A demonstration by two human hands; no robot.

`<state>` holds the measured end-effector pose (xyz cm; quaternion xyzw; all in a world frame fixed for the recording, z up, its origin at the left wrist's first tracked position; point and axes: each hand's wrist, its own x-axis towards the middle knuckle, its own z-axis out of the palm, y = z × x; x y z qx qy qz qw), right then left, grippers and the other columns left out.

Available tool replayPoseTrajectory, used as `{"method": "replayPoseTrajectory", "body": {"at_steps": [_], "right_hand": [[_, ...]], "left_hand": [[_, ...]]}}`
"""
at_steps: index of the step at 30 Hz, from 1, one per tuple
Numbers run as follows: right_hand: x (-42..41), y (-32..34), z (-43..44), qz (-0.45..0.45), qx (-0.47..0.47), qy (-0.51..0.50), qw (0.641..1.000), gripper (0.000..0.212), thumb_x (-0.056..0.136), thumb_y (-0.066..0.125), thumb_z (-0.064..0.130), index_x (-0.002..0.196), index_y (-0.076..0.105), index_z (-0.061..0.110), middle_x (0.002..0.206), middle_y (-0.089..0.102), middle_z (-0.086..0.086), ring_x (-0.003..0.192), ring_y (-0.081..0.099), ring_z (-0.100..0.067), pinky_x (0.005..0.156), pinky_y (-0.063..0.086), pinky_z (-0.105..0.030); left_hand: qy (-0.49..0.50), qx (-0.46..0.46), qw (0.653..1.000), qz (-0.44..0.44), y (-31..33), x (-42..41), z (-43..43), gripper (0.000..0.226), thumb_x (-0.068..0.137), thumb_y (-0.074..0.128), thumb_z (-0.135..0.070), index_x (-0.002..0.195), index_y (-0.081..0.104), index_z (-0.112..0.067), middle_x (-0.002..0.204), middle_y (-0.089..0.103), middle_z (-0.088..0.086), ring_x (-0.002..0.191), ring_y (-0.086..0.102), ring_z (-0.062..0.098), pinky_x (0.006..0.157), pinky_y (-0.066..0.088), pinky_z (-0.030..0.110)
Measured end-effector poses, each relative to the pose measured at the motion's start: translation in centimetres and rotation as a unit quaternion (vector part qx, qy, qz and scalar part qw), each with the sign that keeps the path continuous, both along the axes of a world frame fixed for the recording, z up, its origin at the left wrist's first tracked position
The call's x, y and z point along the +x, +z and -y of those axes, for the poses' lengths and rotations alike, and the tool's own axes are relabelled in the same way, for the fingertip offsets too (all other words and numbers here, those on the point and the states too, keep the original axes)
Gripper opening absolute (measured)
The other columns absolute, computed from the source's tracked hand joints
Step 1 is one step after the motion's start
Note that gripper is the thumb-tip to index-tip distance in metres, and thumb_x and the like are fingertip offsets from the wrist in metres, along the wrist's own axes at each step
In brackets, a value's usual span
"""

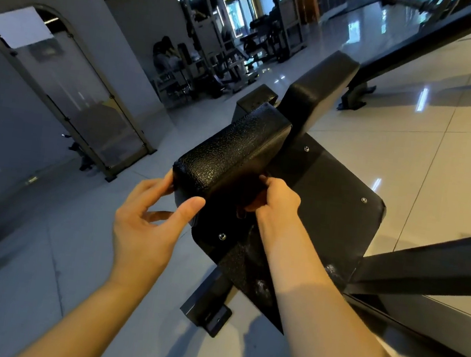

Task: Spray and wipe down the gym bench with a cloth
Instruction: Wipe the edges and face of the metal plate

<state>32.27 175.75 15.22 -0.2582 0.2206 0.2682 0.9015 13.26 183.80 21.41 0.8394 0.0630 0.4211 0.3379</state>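
The left hand [145,226] is spread at the near corner of the black pad [231,154], fingertips touching its edge, with bare tiled floor [40,258] open below and to their left. The right hand's [277,200] curled fingers press on the pad's side; the bolted panel [328,207] blocks beyond, and a dark frame bar [424,272] crosses to their right.

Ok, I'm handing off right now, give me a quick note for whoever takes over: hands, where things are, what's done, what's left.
Left hand: open, fingertips touching the near corner of the black bench pad, holding nothing.
Right hand: closed on something dark against the pad's side; possibly the cloth, too dark to tell.
No spray bottle in view.
Done: unclear; no obvious wet streaks on the pad.
Left: confirm the cloth, find the spray, wipe the pad top, its sides and the upright pad behind.
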Motion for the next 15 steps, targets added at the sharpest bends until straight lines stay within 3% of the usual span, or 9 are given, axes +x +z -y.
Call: {"method": "replayPoseTrajectory", "body": {"at_steps": [5,8,10,13,15], "right_hand": [[-2.2,2.7,5.0,0.091,0.041,-0.025,0.995,0.018,0.086,0.069,-0.002,0.099,0.070,0.010,0.104,0.070,-0.014,0.092,0.069,-0.035,0.069,0.060,-0.047],[-3.2,3.3,8.1,0.145,0.092,-0.059,0.983,0.027,0.082,0.074,0.005,0.108,0.068,0.010,0.110,0.073,-0.012,0.095,0.073,-0.029,0.076,0.063,-0.039],[-3.5,2.6,8.2,0.147,0.049,-0.091,0.984,0.020,0.081,0.076,0.007,0.099,0.072,0.014,0.108,0.074,-0.009,0.096,0.073,-0.027,0.081,0.062,-0.040],[-3.7,0.9,6.1,0.104,-0.046,-0.094,0.989,0.015,0.079,0.077,0.003,0.083,0.074,0.017,0.106,0.073,-0.014,0.098,0.071,-0.036,0.080,0.061,-0.058],[-4.3,0.3,4.1,0.081,-0.067,-0.076,0.992,0.017,0.082,0.075,0.000,0.080,0.071,0.017,0.108,0.071,-0.016,0.100,0.069,-0.037,0.069,0.063,-0.049]], "left_hand": [[-0.004,0.012,1.000,-0.007,0.2,0.1,-0.4,0.056,0.079,0.079,-0.040,0.131,0.069,-0.022,0.114,0.070,-0.009,0.114,0.067,0.011,0.080,0.059,0.021],[-0.002,0.015,1.000,-0.006,0.1,0.1,-0.7,0.058,0.078,0.079,-0.042,0.131,0.069,-0.021,0.115,0.070,-0.011,0.115,0.066,0.012,0.080,0.059,0.023],[0.000,0.017,1.000,-0.008,0.1,0.1,-0.7,0.059,0.078,0.079,-0.043,0.132,0.069,-0.020,0.115,0.070,-0.010,0.115,0.066,0.013,0.081,0.060,0.025],[0.002,0.012,1.000,-0.006,0.1,0.1,-0.5,0.058,0.078,0.079,-0.040,0.131,0.069,-0.019,0.114,0.070,-0.009,0.114,0.066,0.010,0.080,0.059,0.022],[-0.002,0.006,1.000,-0.006,0.1,0.2,-0.3,0.056,0.079,0.080,-0.037,0.131,0.069,-0.019,0.114,0.070,-0.007,0.111,0.067,0.007,0.077,0.058,0.018]]}}
